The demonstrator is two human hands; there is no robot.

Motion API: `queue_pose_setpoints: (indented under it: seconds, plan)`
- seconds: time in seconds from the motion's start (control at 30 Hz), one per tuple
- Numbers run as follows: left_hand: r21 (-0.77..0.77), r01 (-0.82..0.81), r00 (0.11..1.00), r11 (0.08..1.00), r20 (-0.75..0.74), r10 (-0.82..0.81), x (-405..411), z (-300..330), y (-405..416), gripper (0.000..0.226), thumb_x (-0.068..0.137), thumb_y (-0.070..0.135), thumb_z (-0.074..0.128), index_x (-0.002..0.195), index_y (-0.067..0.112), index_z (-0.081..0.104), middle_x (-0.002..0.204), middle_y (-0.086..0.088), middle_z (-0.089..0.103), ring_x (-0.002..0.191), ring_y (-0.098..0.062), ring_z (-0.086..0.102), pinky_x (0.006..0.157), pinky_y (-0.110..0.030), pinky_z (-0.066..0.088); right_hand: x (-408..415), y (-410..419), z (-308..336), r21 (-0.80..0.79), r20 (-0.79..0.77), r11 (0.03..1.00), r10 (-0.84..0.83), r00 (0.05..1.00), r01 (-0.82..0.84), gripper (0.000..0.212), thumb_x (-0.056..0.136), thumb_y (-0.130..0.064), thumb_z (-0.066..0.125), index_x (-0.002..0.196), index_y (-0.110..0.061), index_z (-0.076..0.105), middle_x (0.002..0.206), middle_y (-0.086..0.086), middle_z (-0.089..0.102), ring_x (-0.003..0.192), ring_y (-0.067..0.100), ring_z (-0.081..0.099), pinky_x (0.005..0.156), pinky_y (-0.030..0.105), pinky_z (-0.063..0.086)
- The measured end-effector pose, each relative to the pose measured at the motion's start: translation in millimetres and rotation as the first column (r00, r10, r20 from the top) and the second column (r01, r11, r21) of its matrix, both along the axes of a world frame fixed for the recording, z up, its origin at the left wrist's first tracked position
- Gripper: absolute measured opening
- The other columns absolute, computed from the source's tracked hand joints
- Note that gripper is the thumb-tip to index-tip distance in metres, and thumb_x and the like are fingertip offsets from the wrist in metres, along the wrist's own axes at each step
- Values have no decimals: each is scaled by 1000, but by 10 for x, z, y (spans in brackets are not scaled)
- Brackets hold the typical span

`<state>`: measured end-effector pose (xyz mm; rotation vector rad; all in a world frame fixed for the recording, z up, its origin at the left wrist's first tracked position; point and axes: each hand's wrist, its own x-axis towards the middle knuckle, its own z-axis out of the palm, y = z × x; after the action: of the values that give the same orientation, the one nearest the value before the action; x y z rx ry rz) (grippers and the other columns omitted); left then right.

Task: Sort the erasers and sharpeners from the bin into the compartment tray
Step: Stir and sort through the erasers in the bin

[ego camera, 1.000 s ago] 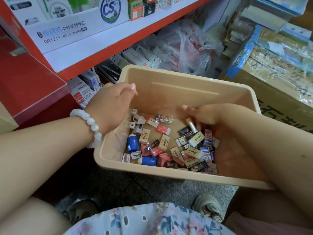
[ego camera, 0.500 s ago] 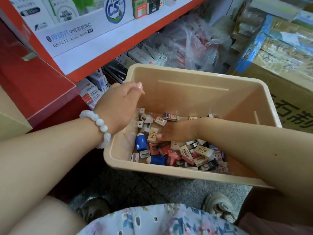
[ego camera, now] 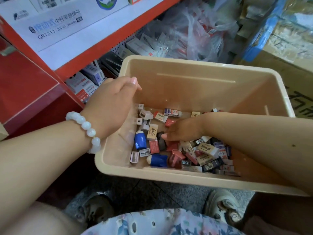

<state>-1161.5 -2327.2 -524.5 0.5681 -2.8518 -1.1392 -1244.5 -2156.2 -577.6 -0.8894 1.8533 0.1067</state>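
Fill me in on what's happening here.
A person is digging through a beige bin of mixed erasers and sharpeners. The left hand grips the bin's left rim. The right hand reaches into the pile, fingertips on a black eraser. No compartment tray is in view, so nothing looks sorted yet.

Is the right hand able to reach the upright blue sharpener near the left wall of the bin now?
Probably yes. The right hand is already low inside the bin, fingertips on a dark eraser close to the blue sharpener. Only a cream eraser lies between them.
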Motion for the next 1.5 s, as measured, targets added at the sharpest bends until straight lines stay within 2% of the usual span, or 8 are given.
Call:
queue_pose_setpoints:
  seconds: [0.23, 0.33, 0.47, 0.73, 1.0, 1.2, 1.37, 1.5]
  plan:
    - [23, 13, 1000, 1000, -10, -12, -8, -10, -16, 39, 90, 54, 24, 96, 39, 60, 111, 0, 54, 103, -15, 49, 85, -30, 30, 65, 6, -24, -11, -1, 997, 78, 997, -78, 35, 96, -54, 34, 97, -28, 57, 82, -16, 47, 84, 7, 45, 83, 28, 31]
    - [6, 6, 1000, 1000, -12, -6, 8, -2, -4, 36, 99, 46, 26, 100, 37, 61, 117, -2, 53, 103, -14, 47, 86, -29, 29, 139, -50, -87, 44, 21, 995, 85, 996, -86, 54, 98, -55, 29, 102, -14, 63, 98, 1, 62, 97, 19, 58, 93, 33, 42]
    - [5, -1, 1000, 1000, -6, 1, 5, 12, 7, 35, 101, 42, 27, 103, 34, 62, 120, -1, 52, 105, -14, 47, 86, -28, 29, 130, -89, -177, 74, 86, 997, -21, 996, 15, 44, 99, -47, 31, 83, -19, 62, 99, 14, 70, 90, 34, 67, 90, 48, 52]
    - [22, 2, 1000, 1000, -5, -2, -5, 16, 2, 36, 99, 45, 29, 103, 34, 62, 123, 0, 52, 110, -13, 47, 88, -29, 30, 93, -74, -180, 99, 128, 994, -50, 990, 37, 52, 95, -47, 37, 115, -5, 61, 97, 9, 64, 78, 22, 58, 78, 41, 53]
    - [15, -17, 1000, 1000, 4, 17, 0, 53, 30, 36, 100, 41, 28, 105, 32, 63, 119, 0, 50, 100, -10, 41, 83, -22, 25, 139, -106, -71, 176, 149, 984, -5, 989, -22, 46, 98, -54, 27, 110, -19, 55, 110, 9, 60, 56, 17, 61, 66, 32, 49]
    - [23, -23, 1000, 999, 10, 22, -1, 64, 27, 36, 100, 41, 29, 106, 32, 63, 122, -1, 49, 102, -10, 42, 86, -23, 25, 117, -77, -104, 216, 173, 976, 0, 985, -38, 47, 98, -55, 25, 113, -22, 56, 104, 8, 64, 74, 30, 65, 50, 23, 41]
    - [16, -13, 1000, 1000, 12, 13, 7, 71, 31, 37, 101, 40, 28, 108, 30, 63, 124, -1, 50, 103, -10, 41, 86, -23, 25, 47, -16, -16, 68, 176, 998, -10, 984, -2, 32, 98, -47, 35, 106, -26, 59, 111, 8, 64, 83, 25, 63, 76, 38, 50]
    - [18, -11, 1000, 1000, 12, 11, 9, 73, 35, 37, 101, 40, 28, 108, 30, 62, 124, -1, 49, 103, -10, 41, 86, -24, 25, 115, 14, 56, 40, 317, 994, -105, 942, 97, 36, 98, -51, 33, 112, -30, 59, 107, -1, 63, 69, 11, 64, 89, 38, 48]
